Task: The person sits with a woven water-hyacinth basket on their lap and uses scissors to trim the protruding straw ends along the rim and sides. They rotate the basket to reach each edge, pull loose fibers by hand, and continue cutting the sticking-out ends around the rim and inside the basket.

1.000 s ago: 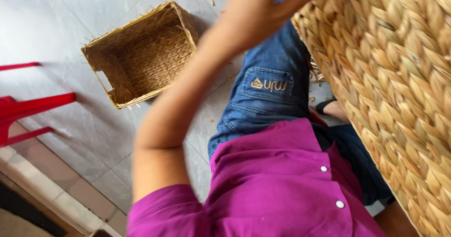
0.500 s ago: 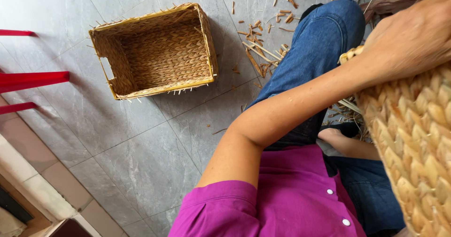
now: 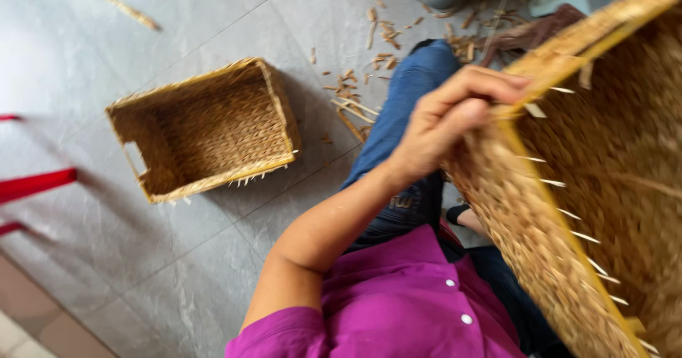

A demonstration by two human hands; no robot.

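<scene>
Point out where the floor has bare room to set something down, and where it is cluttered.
Bare grey tiled floor lies below the small rectangular woven straw basket, towards the red bars. Crowded: straw scraps between that basket and the denim-clad leg, where the left hand grips the large woven basket.

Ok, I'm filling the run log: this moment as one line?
left hand: grips rim of large woven basket | right hand: unseen | small woven basket: on floor, untouched

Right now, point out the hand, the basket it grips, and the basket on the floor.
left hand [image 3: 455, 120], head view, on the knuckles.
held basket [image 3: 540, 230], head view, on its woven side wall.
floor basket [image 3: 280, 113], head view, on its right wall.
</scene>
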